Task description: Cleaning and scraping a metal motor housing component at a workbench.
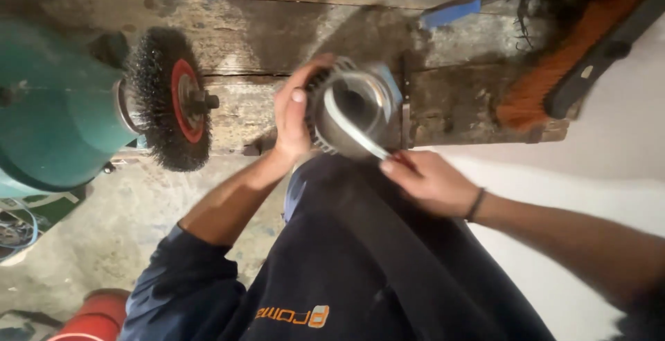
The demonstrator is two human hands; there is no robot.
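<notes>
My left hand [292,116] grips the toothed rim of a hollow metal cylinder [353,109], a ribbed ring-shaped part resting against my knee at the edge of a worn wooden bench [277,29]. My right hand [429,181] pinches a thin flat metal strip [350,129] whose far end reaches inside the cylinder's bore. A dark band circles my right wrist. Dark trousers fill the lower middle of the view.
A green bench grinder [55,105] with a black wire wheel and red hub [173,98] stands at the left. An orange-bristled brush [561,64] lies on the bench at right, a blue-handled tool [454,12] behind it. A red container [97,317] sits on the floor.
</notes>
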